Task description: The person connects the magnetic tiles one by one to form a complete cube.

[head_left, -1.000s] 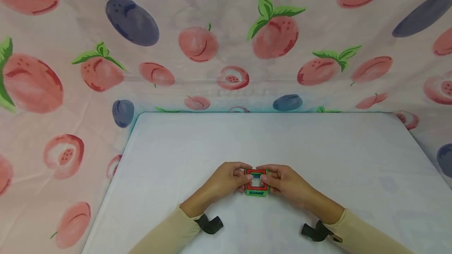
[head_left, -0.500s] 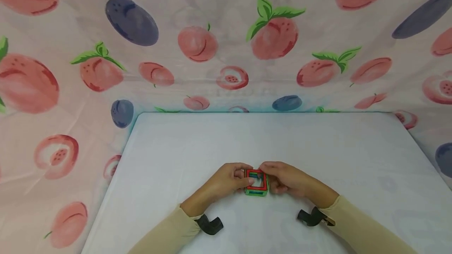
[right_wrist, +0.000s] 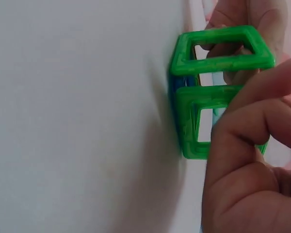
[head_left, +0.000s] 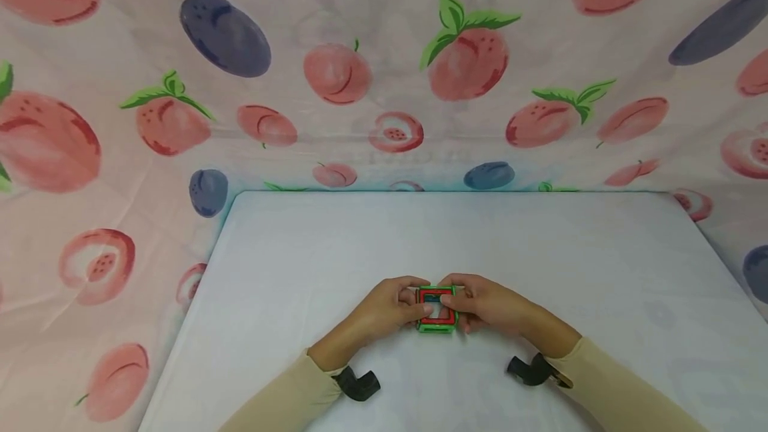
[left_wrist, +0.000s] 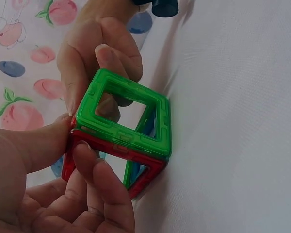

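A small cube of square magnetic tiles [head_left: 436, 321] is between both hands, low over the white table. Its top frame is red, and a green frame [left_wrist: 121, 133] faces the person. My left hand [head_left: 384, 305] grips the left side, thumb on top, fingertips against a red side tile [left_wrist: 116, 149]. From the right, my right hand [head_left: 492, 305] holds the cube, thumb over the red top frame and fingers at a green side tile [right_wrist: 186, 119]. In the right wrist view a gap shows between that tile and the front green tile [right_wrist: 223, 63]. Blue shows inside the cube.
The white table [head_left: 336, 232] spreads around the hands. A fruit-patterned cloth [head_left: 336, 19] hangs behind and beside it. Black curved wrist mounts [head_left: 358, 384] sit on both light sleeves.
My right hand first came off the front of the cube, its thumb leaving the top frame, then closed back on the right side. My left hand kept its hold.
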Available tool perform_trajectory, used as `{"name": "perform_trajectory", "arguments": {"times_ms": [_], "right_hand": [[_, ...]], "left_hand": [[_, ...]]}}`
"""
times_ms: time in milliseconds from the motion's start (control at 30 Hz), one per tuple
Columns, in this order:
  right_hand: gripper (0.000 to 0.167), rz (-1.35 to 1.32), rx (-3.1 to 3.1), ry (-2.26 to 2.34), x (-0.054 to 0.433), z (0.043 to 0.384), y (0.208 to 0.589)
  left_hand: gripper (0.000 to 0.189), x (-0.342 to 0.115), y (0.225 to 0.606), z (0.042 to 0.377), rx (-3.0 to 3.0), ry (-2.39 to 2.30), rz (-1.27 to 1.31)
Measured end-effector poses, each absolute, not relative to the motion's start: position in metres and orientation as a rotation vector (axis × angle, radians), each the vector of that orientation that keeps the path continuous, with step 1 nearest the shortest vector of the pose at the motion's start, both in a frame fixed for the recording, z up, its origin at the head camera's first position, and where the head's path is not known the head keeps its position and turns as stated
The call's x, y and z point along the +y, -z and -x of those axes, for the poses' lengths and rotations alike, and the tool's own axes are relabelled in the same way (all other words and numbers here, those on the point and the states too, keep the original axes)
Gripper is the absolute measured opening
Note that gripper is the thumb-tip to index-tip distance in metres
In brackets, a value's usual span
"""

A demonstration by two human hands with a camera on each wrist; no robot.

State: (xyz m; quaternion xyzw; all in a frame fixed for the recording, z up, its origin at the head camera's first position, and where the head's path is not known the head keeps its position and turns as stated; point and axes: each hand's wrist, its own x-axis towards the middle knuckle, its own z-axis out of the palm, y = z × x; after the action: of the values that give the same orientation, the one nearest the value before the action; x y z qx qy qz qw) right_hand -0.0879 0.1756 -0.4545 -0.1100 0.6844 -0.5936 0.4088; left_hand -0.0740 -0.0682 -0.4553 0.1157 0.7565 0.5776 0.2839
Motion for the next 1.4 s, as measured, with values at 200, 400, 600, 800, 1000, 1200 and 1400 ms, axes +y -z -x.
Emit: {"name": "perform_trajectory", "arguments": {"times_ms": [200,400,600,800,1000,1200,1400], "right_hand": [[0.047,0.293,1.878,1.462,0.175,0.076,0.452],[0.062,0.327,2.033,1.401,0.172,0.06,0.452],[0.063,0.365,2.062,1.397,0.168,0.056,0.456],[0.058,0.375,2.035,1.425,0.168,0.054,0.459],[0.056,0.365,2.039,1.453,0.17,0.054,0.458],[0.057,0.319,2.132,1.435,0.166,0.055,0.454],[0.06,0.298,2.156,1.426,0.165,0.057,0.454]], "left_hand": [[0.048,-0.068,0.456,0.072,2.056,-1.515,-0.323],[0.048,-0.069,0.458,0.07,2.035,-1.531,-0.301],[0.048,-0.072,0.46,0.069,2.018,-1.559,-0.256],[0.046,-0.072,0.462,0.068,2.005,-1.571,-0.269],[0.045,-0.07,0.46,0.069,2.023,-1.56,-0.281],[0.046,-0.07,0.457,0.07,2.066,-1.562,-0.303],[0.048,-0.069,0.459,0.07,2.087,-1.568,-0.3]]}}
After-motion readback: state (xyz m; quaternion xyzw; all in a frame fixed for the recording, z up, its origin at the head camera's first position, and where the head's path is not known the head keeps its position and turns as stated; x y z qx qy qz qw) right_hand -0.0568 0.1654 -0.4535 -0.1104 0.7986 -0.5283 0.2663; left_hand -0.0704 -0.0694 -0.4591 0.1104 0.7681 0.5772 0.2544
